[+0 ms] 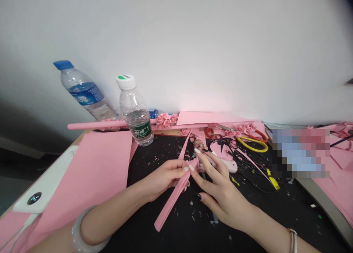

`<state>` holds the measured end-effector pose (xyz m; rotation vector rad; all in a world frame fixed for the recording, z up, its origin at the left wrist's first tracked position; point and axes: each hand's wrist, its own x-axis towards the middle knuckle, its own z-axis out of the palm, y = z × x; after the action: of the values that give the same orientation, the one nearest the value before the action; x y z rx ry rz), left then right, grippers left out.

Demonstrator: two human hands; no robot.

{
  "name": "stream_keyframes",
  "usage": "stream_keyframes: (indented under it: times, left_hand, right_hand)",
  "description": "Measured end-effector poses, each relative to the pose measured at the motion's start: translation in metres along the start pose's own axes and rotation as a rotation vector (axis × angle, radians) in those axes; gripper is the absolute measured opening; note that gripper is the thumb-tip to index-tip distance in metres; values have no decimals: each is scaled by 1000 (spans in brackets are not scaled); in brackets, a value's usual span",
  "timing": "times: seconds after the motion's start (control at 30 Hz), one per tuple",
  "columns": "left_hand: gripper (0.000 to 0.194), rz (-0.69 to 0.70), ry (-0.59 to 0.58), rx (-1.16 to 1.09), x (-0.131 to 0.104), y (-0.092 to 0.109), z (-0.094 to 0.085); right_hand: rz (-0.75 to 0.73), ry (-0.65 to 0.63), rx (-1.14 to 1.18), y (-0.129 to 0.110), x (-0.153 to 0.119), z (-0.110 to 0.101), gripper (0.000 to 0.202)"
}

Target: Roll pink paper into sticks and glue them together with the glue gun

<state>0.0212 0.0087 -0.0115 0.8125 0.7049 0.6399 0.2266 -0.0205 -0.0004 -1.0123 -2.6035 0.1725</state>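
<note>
A folded pink paper strip (174, 199) slants down toward me over the black mat, its upper end at my fingers. My left hand (168, 174) is closed around it near that end, the thumb pressing on top. My right hand (217, 190) lies over the mat with its fingers apart; the index fingertip touches the strip's upper end, while the thumb stays away from it. Behind the right fingers rests a pale pink tool handle (231, 166) with a hole at its end, mostly hidden. Another narrow pink strip (184, 146) sticks up behind the left hand.
Pink paper sheets (102, 161) and a white power bank (41, 183) lie left. A green-label water bottle (136, 117) stands behind; a blue-capped bottle (85, 89) leans at the wall. Paper roses (167, 119), yellow-handled scissors (253, 144), cables and scraps lie around. A blurred-out patch covers the right.
</note>
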Motion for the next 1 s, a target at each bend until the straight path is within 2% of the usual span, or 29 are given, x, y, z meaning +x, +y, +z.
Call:
stream_keyframes:
  times: [1.0]
  left_hand:
    - [10,-10,3,-11,0,0,1]
  right_hand:
    - [-56,-9,44,0,0,-2,49]
